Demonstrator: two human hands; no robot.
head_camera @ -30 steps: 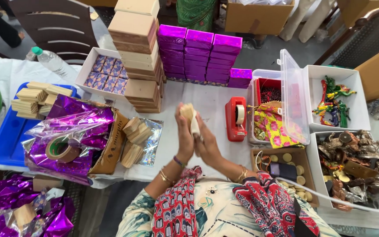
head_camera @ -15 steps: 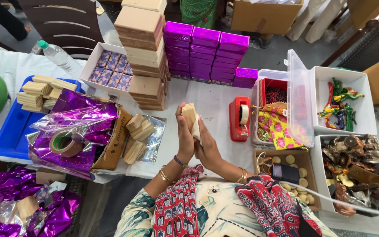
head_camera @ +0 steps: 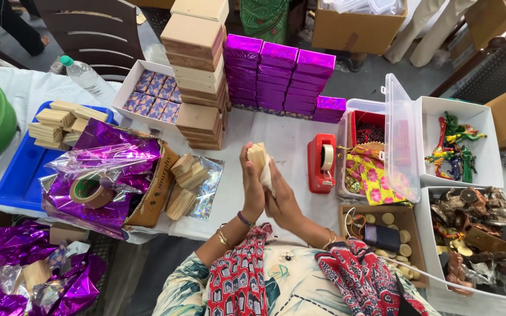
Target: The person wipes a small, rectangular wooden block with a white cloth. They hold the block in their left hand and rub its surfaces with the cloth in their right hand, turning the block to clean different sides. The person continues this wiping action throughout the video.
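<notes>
Both my hands are raised over the white table (head_camera: pixel 276 134), pressed together around a small pale wooden block (head_camera: pixel 257 157) with a bit of white wrapping beside it. My left hand (head_camera: pixel 249 187) grips the block's left side with the fingers pointing up. Against its right side lies my right hand (head_camera: pixel 281 198), covering the white wrapping. A pile of similar wooden blocks (head_camera: pixel 184 182) lies on shiny clear film just left of my hands. The red tape dispenser (head_camera: pixel 321 162) stands just to the right.
Purple boxes (head_camera: pixel 282 76) and tan boxes (head_camera: pixel 197 70) are stacked at the back. Purple foil with a tape roll (head_camera: pixel 89 190) lies left, beside a blue tray (head_camera: pixel 16 175) of blocks. Bins of trinkets (head_camera: pixel 464 146) and a clear lidded box (head_camera: pixel 402 134) stand right.
My hands have stayed together on the block, turning it slightly. The view has shifted a little; nothing else moved.
</notes>
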